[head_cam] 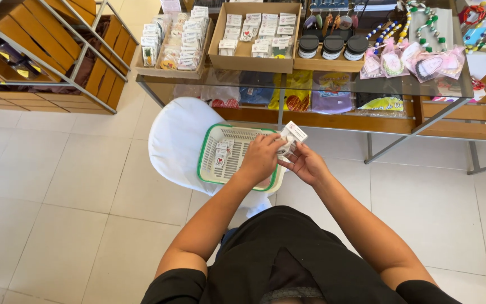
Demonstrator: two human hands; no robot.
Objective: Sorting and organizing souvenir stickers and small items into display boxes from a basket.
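Head view: left hand [261,157] and right hand [305,163] both grip one small carded packet [291,135] above green-rimmed white basket [212,152] on white chair [178,141].

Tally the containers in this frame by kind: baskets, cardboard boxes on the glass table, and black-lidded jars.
White basket with green rim, on the white chair, under the left hand: 1
Cardboard boxes of small packets on the glass table: 2
Black-lidded jars: 3
Total: 6
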